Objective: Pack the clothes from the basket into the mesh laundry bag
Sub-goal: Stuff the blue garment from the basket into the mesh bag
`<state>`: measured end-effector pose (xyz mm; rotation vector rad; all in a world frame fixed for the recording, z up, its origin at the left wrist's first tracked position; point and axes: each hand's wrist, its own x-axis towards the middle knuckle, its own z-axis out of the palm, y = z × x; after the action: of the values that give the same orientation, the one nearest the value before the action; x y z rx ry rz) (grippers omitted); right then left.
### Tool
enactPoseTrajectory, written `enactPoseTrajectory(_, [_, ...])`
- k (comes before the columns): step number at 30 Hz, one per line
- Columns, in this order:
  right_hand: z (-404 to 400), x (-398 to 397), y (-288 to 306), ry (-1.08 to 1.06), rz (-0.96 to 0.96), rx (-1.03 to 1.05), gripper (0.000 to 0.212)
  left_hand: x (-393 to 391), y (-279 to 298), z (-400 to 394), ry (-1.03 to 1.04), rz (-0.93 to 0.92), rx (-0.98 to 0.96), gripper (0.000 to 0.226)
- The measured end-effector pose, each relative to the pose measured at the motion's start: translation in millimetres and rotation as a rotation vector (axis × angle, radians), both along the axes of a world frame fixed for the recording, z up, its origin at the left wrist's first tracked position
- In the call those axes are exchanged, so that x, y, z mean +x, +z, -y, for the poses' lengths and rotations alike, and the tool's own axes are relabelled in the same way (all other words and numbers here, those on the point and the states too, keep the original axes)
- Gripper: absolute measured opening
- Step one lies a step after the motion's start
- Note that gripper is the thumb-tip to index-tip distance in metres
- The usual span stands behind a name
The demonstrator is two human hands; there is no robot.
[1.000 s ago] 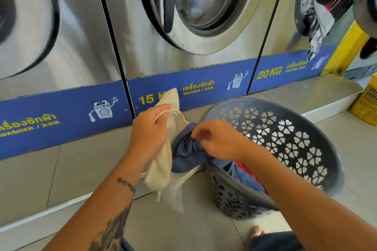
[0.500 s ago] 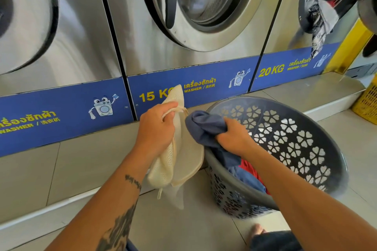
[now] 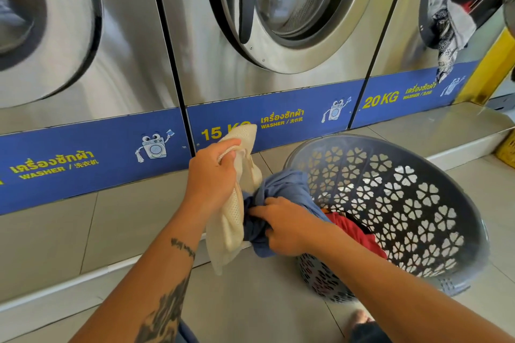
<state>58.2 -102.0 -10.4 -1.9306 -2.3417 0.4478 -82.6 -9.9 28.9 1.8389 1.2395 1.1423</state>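
Floor (image 3: 250,301) space stays tight between washers (image 3: 278,78) and basket (image 3: 459,231); our left hand (image 3: 213,175) grips the mesh bag (image 3: 231,217), our right hand (image 3: 284,227) clutches blue cloth (image 3: 287,186); red clothes (image 3: 356,234) sit in the basket.

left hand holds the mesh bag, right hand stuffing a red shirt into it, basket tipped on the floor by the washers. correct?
One thing is off: the garment in the right hand is blue, not red. The head view shows the red garment lying in the basket. The rest stands: the left hand holds the mesh bag, and the basket sits tipped on the floor by the washers.
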Motion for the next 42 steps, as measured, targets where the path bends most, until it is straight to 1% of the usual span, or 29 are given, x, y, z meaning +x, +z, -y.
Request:
enactPoseTrajectory(1, [-2.0, 1.4, 1.1, 0.003, 0.015, 0.050, 0.054, 0.3, -0.1, -0.2, 0.010, -0.006, 0.003, 0.032])
enactPoseTrajectory(3, [-6.6, 7.2, 6.0, -0.052, -0.081, 0.200, 0.055, -0.2, -0.4, -1.8, 0.021, -0.012, 0.002, 0.032])
enactPoseTrajectory(5, [-10.1, 22.7, 11.1, -0.197, -0.221, 0.331, 0.050, -1.3, -0.8, -3.3, 0.020, -0.002, -0.017, 0.032])
enactPoseTrajectory(7, [-13.0, 48.0, 11.2, -0.343, -0.262, 0.342, 0.057, -1.4, -1.2, -3.7, 0.016, -0.003, -0.038, 0.032])
enactPoseTrajectory(8, [-13.7, 60.7, 9.3, -0.421, -0.309, 0.264, 0.067, -0.9, -1.3, -3.3, 0.014, -0.007, -0.043, 0.032])
enactPoseTrajectory(9, [-12.7, 72.2, 6.2, -0.502, -0.427, 0.137, 0.076, -0.2, -1.3, -2.5, 0.013, -0.010, -0.046, 0.032])
enactPoseTrajectory(10, [-10.9, 80.2, 1.7, -0.575, -0.615, -0.010, 0.083, 0.6, -1.3, -1.4, 0.011, -0.012, -0.048, 0.032])
enactPoseTrajectory(11, [-9.1, 85.0, -4.3, -0.633, -0.818, -0.164, 0.084, 1.4, -1.3, -0.3, 0.009, -0.015, -0.050, 0.032])
enactPoseTrajectory(12, [-7.7, 87.7, -11.1, -0.677, -0.962, -0.293, 0.081, 2.3, -1.7, 0.8, 0.005, -0.019, -0.049, 0.032])
enactPoseTrajectory(13, [-7.4, 88.3, -16.9, -0.696, -1.035, -0.371, 0.077, 3.0, -2.1, 1.7, 0.000, -0.023, -0.046, 0.032])
enactPoseTrajectory(14, [-8.2, 88.5, -21.6, -0.699, -1.054, -0.402, 0.072, 3.7, -2.4, 2.6, -0.006, -0.026, -0.043, 0.032])
enactPoseTrajectory(17, [-13.1, 90.1, -21.7, -0.671, -0.963, -0.335, 0.051, 7.6, -2.4, 3.2, -0.024, -0.050, -0.048, 0.033])
enactPoseTrajectory(19, [-15.0, 93.6, -15.7, -0.647, -0.831, -0.236, 0.036, 11.3, -2.2, 3.3, -0.028, -0.072, -0.063, 0.033])
enactPoseTrajectory(22, [-15.0, 86.7, 0.2, -0.538, -0.552, -0.033, 0.024, 14.1, -2.3, 4.9, -0.036, -0.094, -0.080, 0.033])
enactPoseTrajectory(24, [-15.9, 71.6, 13.3, -0.478, -0.446, 0.110, 0.017, 14.7, -2.3, 6.0, -0.053, -0.090, -0.090, 0.033])
enactPoseTrajectory(25, [-16.5, 62.4, 19.4, -0.472, -0.448, 0.176, 0.020, 14.8, -2.0, 6.7, -0.059, -0.084, -0.091, 0.032])
enactPoseTrajectory(26, [-16.7, 52.2, 24.4, -0.476, -0.475, 0.240, 0.028, 14.8, -2.0, 6.8, -0.059, -0.074, -0.090, 0.032])
enactPoseTrajectory(28, [-15.4, 33.0, 27.8, -0.488, -0.585, 0.339, 0.045, 13.7, -2.2, 5.9, -0.049, -0.041, -0.083, 0.032])
enactPoseTrajectory(30, [-11.1, 20.4, 22.7, -0.440, -0.628, 0.290, 0.049, 11.1, -1.5, 5.2, -0.038, -0.013, -0.090, 0.032])
enactPoseTrajectory(31, [-8.1, 17.0, 18.5, -0.383, -0.575, 0.196, 0.047, 9.5, -1.5, 4.6, -0.039, 0.004, -0.102, 0.032])
enactPoseTrajectory(33, [-2.6, 14.1, 11.8, -0.180, -0.335, 0.017, 0.044, 6.6, -3.6, 4.5, -0.050, 0.029, -0.119, 0.033])
enactPoseTrajectory(34, [-1.2, 14.6, 10.1, -0.090, -0.242, -0.015, 0.043, 5.3, -4.3, 5.4, -0.055, 0.029, -0.123, 0.033])
enactPoseTrajectory(35, [-1.1, 15.7, 11.7, -0.052, -0.220, 0.010, 0.045, 4.7, -4.8, 6.0, -0.057, 0.022, -0.123, 0.033])
enactPoseTrajectory(37, [-3.9, 23.8, 20.4, -0.139, -0.321, 0.174, 0.048, 4.0, -5.2, 5.4, -0.060, 0.014, -0.125, 0.034])
enactPoseTrajectory(38, [-6.0, 33.8, 23.9, -0.236, -0.400, 0.256, 0.050, 3.3, -5.3, 5.0, -0.059, 0.015, -0.130, 0.034])
enactPoseTrajectory(39, [-7.4, 47.3, 25.1, -0.327, -0.459, 0.287, 0.053, 2.8, -5.5, 4.5, -0.058, 0.012, -0.135, 0.034])
enactPoseTrajectory(40, [-6.7, 60.8, 24.0, -0.404, -0.486, 0.252, 0.060, 2.3, -5.8, 3.9, -0.058, 0.007, -0.137, 0.034])
enactPoseTrajectory(41, [-3.5, 72.0, 19.4, -0.470, -0.515, 0.157, 0.069, 2.3, -6.3, 3.5, -0.061, 0.002, -0.136, 0.034])
enactPoseTrajectory(42, [1.3, 79.0, 12.6, -0.525, -0.588, 0.008, 0.080, 2.8, -6.8, 3.5, -0.067, -0.003, -0.134, 0.034])
